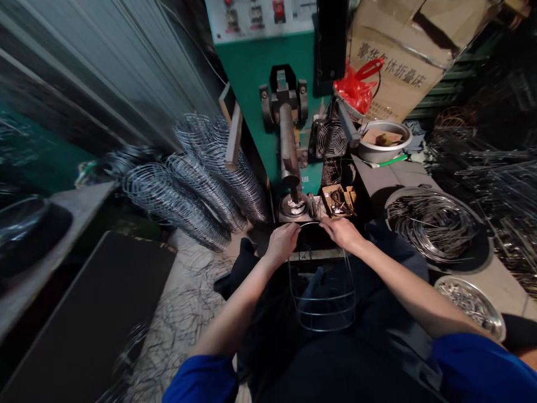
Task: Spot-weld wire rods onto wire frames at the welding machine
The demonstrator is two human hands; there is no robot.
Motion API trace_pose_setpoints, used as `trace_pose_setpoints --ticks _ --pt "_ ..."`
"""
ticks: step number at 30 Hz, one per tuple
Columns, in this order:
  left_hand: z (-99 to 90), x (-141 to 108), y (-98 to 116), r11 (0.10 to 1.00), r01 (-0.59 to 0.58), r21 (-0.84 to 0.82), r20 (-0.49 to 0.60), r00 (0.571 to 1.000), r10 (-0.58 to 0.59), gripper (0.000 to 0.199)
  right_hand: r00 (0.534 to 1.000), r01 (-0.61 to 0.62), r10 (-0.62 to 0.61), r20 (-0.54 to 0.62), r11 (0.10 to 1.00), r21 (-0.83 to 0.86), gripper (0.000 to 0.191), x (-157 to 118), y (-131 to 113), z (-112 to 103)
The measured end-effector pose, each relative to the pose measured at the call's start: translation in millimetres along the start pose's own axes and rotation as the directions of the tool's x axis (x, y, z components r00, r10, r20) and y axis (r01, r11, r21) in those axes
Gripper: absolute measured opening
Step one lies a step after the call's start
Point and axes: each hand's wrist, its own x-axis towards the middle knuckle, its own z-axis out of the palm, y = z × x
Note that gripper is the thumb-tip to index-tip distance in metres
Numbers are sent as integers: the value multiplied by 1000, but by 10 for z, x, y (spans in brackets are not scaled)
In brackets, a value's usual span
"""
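Note:
A wire frame (pixel 325 313) with curved crosswise wires hangs over my lap, its far end held up between both hands. My left hand (pixel 284 242) is closed on the left side of its curved top wire. On the right side of that same wire, my right hand (pixel 340 230) is closed too. Just beyond my hands is the green machine (pixel 247 73) with a metal arm (pixel 287 143) pointing down toward me. Below the arm's tip a small round dish (pixel 293 206) holds whitish scraps.
Stacks of wire rings (pixel 180 204) stand at the left, with loose wires on the floor. At the right are a round tray of wires (pixel 432 224), a bowl of small metal parts (pixel 470 305), a metal basin (pixel 385 141) and a cardboard box (pixel 398 61).

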Motion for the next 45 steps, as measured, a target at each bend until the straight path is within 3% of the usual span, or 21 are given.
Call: trace_pose_setpoints --ticks 7,17,28,36,45 --pt "-313 179 -16 992 -19 124 -6 1000 20 20 995 82 -69 76 981 -178 29 300 -179 -339" --pt "-581 279 -18 987 -16 158 -36 999 22 25 987 110 -75 145 961 -252 26 547 -399 -666" --pt "-616 360 -77 987 -36 155 -52 998 44 20 988 127 -92 127 943 -309 29 656 -422 -738" --pt "-580 377 -104 989 -35 141 -57 997 44 22 988 138 -114 100 952 -273 27 691 -373 -647" --pt "-657 414 -105 995 -54 88 -49 997 58 17 985 159 -136 108 957 -244 31 729 -354 -734"
